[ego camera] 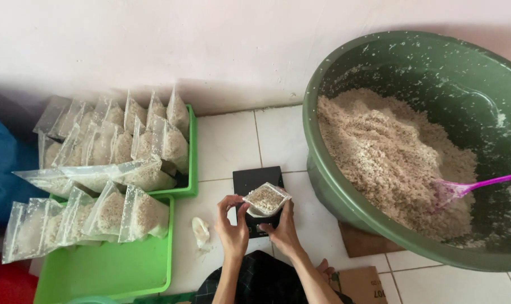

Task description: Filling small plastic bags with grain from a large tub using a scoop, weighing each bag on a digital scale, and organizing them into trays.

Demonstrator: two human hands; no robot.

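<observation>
— Down on the white tiled floor (227, 141), what are the two hands busy with?

— Both hold one small clear pouch (266, 199) of pale crumbly grain over a black scale (258, 181); the left hand (232, 224) has its fingers (231, 201) pinched on the pouch's left edge; the right hand (281, 228) has its fingers clenched on the right edge from below; whether the pouch rests on the scale or hangs just above it, I cannot tell.

— Can you read the scale?

— No; the pouch and hands hide most of its front, and any display is covered.

— What lies to the right?

— A big green basin (323, 146) with a heap of the same grain (390, 152); its right side is cut off by the frame; a pink scoop (452, 188) lies on the heap, its handle running out of view.

— And to the left?

— Two green trays; the far tray (192, 163) is nearly hidden under filled pouches (126, 141) standing in rows; the near tray (109, 264) carries a few more pouches (86, 217) at its back, some hanging over the left rim; a small crumpled white scrap (200, 231) lies on the floor between the near tray and the left hand; what it is, I cannot make out.

— Anything at the edges?

— Blue cloth (2, 163) and something red (7, 281) at the far left, both cut off; a brown cardboard piece (362, 281) by the right forearm, partly under the basin.
</observation>
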